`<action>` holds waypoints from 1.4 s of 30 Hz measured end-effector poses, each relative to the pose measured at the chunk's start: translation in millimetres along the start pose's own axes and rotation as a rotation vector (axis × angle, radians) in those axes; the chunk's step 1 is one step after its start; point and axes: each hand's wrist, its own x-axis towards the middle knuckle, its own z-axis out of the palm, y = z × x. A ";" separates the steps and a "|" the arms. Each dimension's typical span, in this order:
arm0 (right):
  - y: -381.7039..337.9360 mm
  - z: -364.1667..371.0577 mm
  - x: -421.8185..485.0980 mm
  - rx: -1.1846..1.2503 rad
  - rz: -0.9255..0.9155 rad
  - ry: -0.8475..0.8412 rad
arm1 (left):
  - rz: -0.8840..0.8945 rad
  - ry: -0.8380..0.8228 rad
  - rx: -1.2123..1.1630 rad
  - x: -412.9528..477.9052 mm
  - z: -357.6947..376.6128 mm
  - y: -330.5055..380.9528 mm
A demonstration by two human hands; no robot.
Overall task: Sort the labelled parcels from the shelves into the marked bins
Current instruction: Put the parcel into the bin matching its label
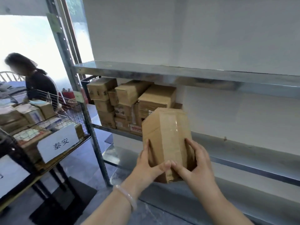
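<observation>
Taped brown parcel [167, 135] was held up at centre, in front of the metal shelf [243, 151]; left hand [146, 164] and right hand [199, 163] gripped its sides, fingers [193, 146] curled round it, thumbs meeting; stacked parcels [129, 103] at 11 o'clock; labelled wire bin [76, 117] at 9 o'clock.

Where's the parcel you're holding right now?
Head view, lower centre: the parcel is gripped between the left hand and right hand, in front of the shelf, just right of the stacked boxes.
</observation>
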 end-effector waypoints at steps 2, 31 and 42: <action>-16.5 18.9 -9.2 0.047 -0.002 -0.067 | -0.011 0.048 -0.141 -19.4 -21.6 -3.3; -98.6 292.3 97.6 0.185 -0.241 -0.553 | 0.131 0.741 -0.441 -55.8 -278.2 -47.5; -131.7 404.8 219.0 0.322 -0.293 -0.763 | 0.126 1.013 -0.484 21.5 -380.6 -39.6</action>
